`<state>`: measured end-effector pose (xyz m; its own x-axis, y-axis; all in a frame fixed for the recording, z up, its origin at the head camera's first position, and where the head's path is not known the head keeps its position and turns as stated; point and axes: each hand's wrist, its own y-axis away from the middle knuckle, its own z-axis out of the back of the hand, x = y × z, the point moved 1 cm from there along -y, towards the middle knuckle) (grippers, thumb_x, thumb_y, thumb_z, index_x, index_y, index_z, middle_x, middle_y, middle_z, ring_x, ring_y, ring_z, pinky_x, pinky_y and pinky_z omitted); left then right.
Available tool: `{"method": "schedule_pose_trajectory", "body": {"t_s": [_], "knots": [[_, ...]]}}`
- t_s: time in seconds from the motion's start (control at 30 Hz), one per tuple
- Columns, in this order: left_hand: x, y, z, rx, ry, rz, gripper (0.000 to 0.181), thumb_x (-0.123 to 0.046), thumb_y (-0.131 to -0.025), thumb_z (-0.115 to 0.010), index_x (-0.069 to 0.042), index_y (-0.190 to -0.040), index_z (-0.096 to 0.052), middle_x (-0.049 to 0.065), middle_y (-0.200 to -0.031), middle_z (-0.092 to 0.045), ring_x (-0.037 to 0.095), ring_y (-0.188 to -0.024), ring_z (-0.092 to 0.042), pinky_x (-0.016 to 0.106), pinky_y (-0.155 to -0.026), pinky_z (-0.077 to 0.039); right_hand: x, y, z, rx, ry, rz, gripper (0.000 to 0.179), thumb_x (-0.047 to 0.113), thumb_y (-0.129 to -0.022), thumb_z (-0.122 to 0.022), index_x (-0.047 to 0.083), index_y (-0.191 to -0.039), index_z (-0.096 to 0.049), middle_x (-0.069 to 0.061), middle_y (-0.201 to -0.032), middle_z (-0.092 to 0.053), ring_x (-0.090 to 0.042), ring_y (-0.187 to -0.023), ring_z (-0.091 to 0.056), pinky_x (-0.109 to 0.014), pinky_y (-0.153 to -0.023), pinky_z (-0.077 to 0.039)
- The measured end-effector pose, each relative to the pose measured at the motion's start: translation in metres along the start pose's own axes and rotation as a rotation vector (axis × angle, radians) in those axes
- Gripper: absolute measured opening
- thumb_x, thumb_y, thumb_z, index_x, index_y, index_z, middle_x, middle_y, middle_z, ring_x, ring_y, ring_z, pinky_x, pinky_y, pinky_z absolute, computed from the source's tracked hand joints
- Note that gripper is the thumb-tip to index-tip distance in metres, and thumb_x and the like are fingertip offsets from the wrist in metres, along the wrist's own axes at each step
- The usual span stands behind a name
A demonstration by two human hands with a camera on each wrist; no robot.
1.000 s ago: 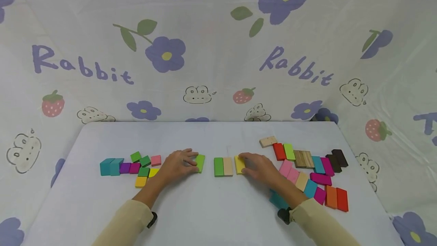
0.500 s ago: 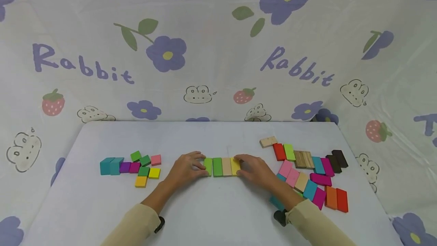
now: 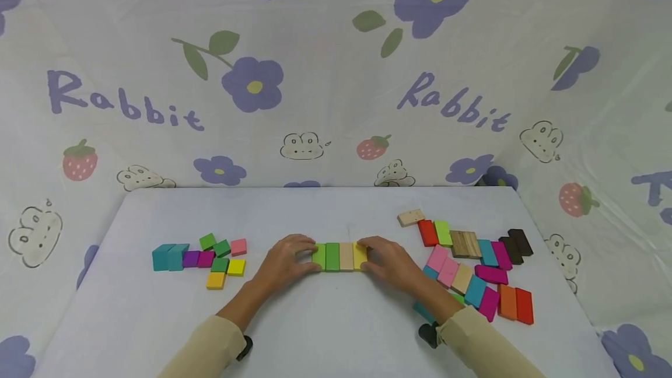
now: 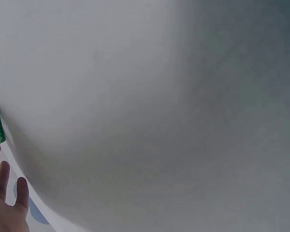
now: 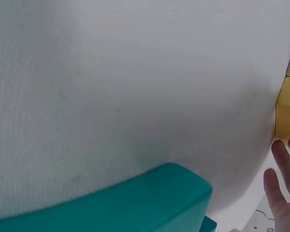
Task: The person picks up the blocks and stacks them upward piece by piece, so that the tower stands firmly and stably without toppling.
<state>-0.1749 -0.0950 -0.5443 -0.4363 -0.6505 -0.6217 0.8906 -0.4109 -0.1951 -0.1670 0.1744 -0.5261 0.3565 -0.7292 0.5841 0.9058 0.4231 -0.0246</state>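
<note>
Four colours of flat wooden block stand side by side in a short row at mid-table in the head view. At the row's left end, my left hand [image 3: 286,261] pinches a light green block [image 3: 319,256], thumb at its near end and fingertips at its far end. A darker green block [image 3: 332,256] and a plain wood block [image 3: 346,256] sit in between. My right hand [image 3: 391,264] pinches the yellow block [image 3: 359,256] at the right end the same way. In the right wrist view, fingertips touch the end of that yellow block [image 5: 285,113].
Small coloured cubes, including a yellow one [image 3: 236,267], cluster left beside two larger teal blocks [image 3: 170,257]. Many flat blocks spread on the right, among them orange [image 3: 507,302] and striped wood [image 3: 465,244]. A teal block [image 5: 150,203] lies below my right wrist.
My left hand has brought the light green block rightward against the darker green one. My right hand has slid the yellow block leftward against the plain wood block, and the gaps have closed.
</note>
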Motion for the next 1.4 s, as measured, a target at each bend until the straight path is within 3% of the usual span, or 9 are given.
{"method": "schedule_pose_trajectory", "body": {"t_s": [0.17, 0.27, 0.43, 0.63, 0.93, 1.13, 1.4], "knots": [[0.003, 0.003, 0.004, 0.024, -0.023, -0.047, 0.047, -0.029, -0.08, -0.085, -0.01, -0.121, -0.073, 0.004, -0.129, -0.067, 0.024, -0.127, -0.056, 0.045, -0.107, -0.044, 0.0, 0.002, 0.006, 0.007, 0.007, -0.023, 0.055, 0.021, -0.088, -0.078, 0.01, -0.137, -0.058, -0.005, -0.135, -0.062, -0.026, -0.129, -0.055, -0.047, -0.106, -0.045], [0.005, 0.003, 0.005, 0.05, -0.028, -0.079, 0.045, -0.03, -0.083, -0.082, -0.01, -0.121, -0.072, 0.005, -0.133, -0.064, 0.027, -0.131, -0.053, 0.048, -0.109, -0.042, -0.008, 0.001, 0.015, -0.009, 0.004, -0.083, 0.055, 0.025, -0.09, -0.076, 0.012, -0.139, -0.057, -0.006, -0.136, -0.062, -0.027, -0.129, -0.054, -0.05, -0.105, -0.045], [0.009, 0.002, 0.003, 0.088, -0.035, -0.075, 0.039, -0.031, -0.085, -0.08, -0.01, -0.118, -0.074, 0.005, -0.132, -0.065, 0.028, -0.133, -0.051, 0.05, -0.109, -0.041, -0.03, -0.003, 0.034, -0.133, 0.047, -0.233, 0.059, 0.031, -0.091, -0.074, 0.012, -0.142, -0.053, -0.013, -0.139, -0.059, -0.035, -0.129, -0.052, -0.056, -0.103, -0.045], [0.01, 0.002, 0.002, 0.091, -0.023, -0.052, 0.039, -0.03, -0.084, -0.081, -0.01, -0.117, -0.074, 0.004, -0.133, -0.064, 0.028, -0.136, -0.048, 0.051, -0.11, -0.039, -0.057, -0.006, 0.054, -0.298, 0.09, -0.321, 0.062, 0.032, -0.091, -0.074, 0.003, -0.141, -0.051, -0.023, -0.14, -0.054, -0.045, -0.128, -0.05, -0.06, -0.101, -0.044], [0.006, 0.003, 0.003, 0.098, -0.061, -0.033, 0.04, -0.032, -0.084, -0.08, -0.012, -0.118, -0.073, 0.001, -0.134, -0.063, 0.026, -0.138, -0.046, 0.052, -0.11, -0.039, -0.076, -0.014, 0.063, -0.228, 0.125, -0.34, 0.051, 0.016, -0.097, -0.061, -0.003, -0.142, -0.049, -0.026, -0.144, -0.049, -0.045, -0.134, -0.044, -0.059, -0.11, -0.035], [0.006, 0.004, 0.004, 0.08, -0.101, -0.063, 0.039, -0.032, -0.084, -0.08, -0.011, -0.117, -0.073, 0.002, -0.133, -0.064, 0.028, -0.138, -0.046, 0.052, -0.108, -0.041, -0.08, -0.017, 0.062, -0.171, 0.125, -0.347, 0.048, 0.012, -0.096, -0.064, -0.001, -0.141, -0.052, -0.025, -0.14, -0.054, -0.044, -0.129, -0.049, -0.059, -0.105, -0.041], [0.006, 0.005, 0.003, 0.073, -0.097, -0.086, 0.038, -0.03, -0.085, -0.079, -0.01, -0.117, -0.073, 0.005, -0.133, -0.063, 0.03, -0.137, -0.047, 0.052, -0.108, -0.041, -0.09, -0.019, 0.058, -0.204, 0.131, -0.315, 0.047, 0.006, -0.095, -0.062, -0.001, -0.14, -0.052, -0.026, -0.138, -0.055, -0.044, -0.125, -0.052, -0.058, -0.103, -0.043]]}}
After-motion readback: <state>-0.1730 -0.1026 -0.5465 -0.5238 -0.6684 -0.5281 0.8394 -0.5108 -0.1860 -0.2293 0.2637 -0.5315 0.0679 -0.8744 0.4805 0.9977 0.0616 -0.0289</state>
